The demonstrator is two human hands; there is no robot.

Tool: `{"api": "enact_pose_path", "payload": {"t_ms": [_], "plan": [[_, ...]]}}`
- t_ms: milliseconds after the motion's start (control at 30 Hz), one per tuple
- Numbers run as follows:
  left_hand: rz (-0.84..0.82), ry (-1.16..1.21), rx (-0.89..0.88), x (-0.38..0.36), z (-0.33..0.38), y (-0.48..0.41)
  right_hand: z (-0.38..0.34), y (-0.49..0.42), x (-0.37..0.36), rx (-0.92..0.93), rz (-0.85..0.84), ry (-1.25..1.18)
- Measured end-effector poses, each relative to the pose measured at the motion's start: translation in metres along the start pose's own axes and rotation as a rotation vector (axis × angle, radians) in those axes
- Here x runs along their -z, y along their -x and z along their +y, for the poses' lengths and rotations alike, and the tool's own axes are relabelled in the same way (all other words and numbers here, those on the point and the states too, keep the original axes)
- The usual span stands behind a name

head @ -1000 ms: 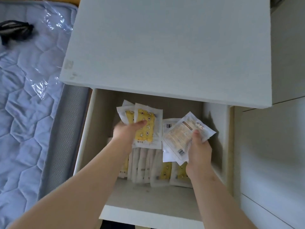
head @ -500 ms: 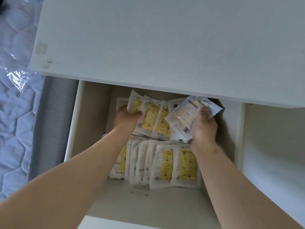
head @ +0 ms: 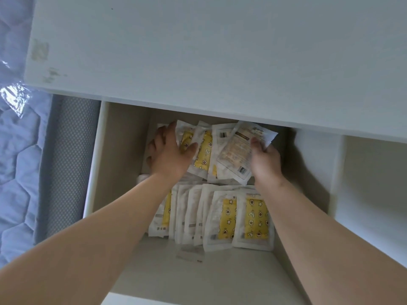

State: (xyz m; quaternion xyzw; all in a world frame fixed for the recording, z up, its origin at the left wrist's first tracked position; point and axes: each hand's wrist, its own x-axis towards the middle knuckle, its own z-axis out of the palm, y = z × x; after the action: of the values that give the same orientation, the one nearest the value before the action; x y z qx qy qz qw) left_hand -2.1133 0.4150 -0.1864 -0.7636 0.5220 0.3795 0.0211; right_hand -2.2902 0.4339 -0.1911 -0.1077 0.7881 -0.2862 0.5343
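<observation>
An open white drawer (head: 97,164) holds white sachets with yellow patterned fronts. A front row of sachets (head: 220,216) lies overlapping across the drawer floor. Behind it, a fanned back bunch of sachets (head: 203,154) lies at the rear, partly under the cabinet top. My left hand (head: 169,155) rests on the left end of that bunch, fingers spread and thumb on a yellow sachet. My right hand (head: 265,160) grips a sachet (head: 235,155) turned printed back up, thumb on top, at the bunch's right end.
The white cabinet top (head: 220,51) overhangs the drawer's rear. A small clear wrapper scrap (head: 190,254) lies on the drawer floor in front of the rows. A quilted mattress (head: 15,172) with a grey mesh side stands to the left. White furniture panels stand at the right.
Both hands have moved deeper into the drawer and lowered their sachets onto the rear. The left hand's fingers have spread flat over its sachets. The camera has moved closer.
</observation>
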Motion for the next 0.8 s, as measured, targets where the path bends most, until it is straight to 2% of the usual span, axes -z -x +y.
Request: {"api": "enact_pose_path", "payload": {"t_ms": [133, 333, 467, 567, 633, 733, 800], "plan": [[-0.003, -0.013, -0.046, 0.003, -0.007, -0.002, 0.000, 0.003, -0.020, -0.020, -0.031, 0.112], [-0.005, -0.078, -0.003, 0.013, -0.017, -0.007, 0.003, 0.012, -0.057, -0.001, -0.087, 0.097], [0.017, -0.080, -0.039, 0.013, -0.018, -0.005, 0.000, 0.016, -0.056, -0.027, -0.108, 0.083], [0.100, -0.146, -0.107, 0.013, -0.012, 0.003, -0.007, 0.024, -0.041, -0.004, -0.064, 0.124], [0.089, -0.168, -0.139, 0.015, -0.004, 0.009, -0.010, 0.030, -0.029, 0.030, -0.025, 0.112], [-0.024, -0.262, -0.276, 0.011, 0.007, 0.013, -0.016, 0.030, -0.011, 0.146, 0.105, 0.104], [-0.156, -0.390, -0.363, 0.003, 0.009, 0.013, -0.020, 0.028, -0.001, 0.268, 0.223, 0.215]]}}
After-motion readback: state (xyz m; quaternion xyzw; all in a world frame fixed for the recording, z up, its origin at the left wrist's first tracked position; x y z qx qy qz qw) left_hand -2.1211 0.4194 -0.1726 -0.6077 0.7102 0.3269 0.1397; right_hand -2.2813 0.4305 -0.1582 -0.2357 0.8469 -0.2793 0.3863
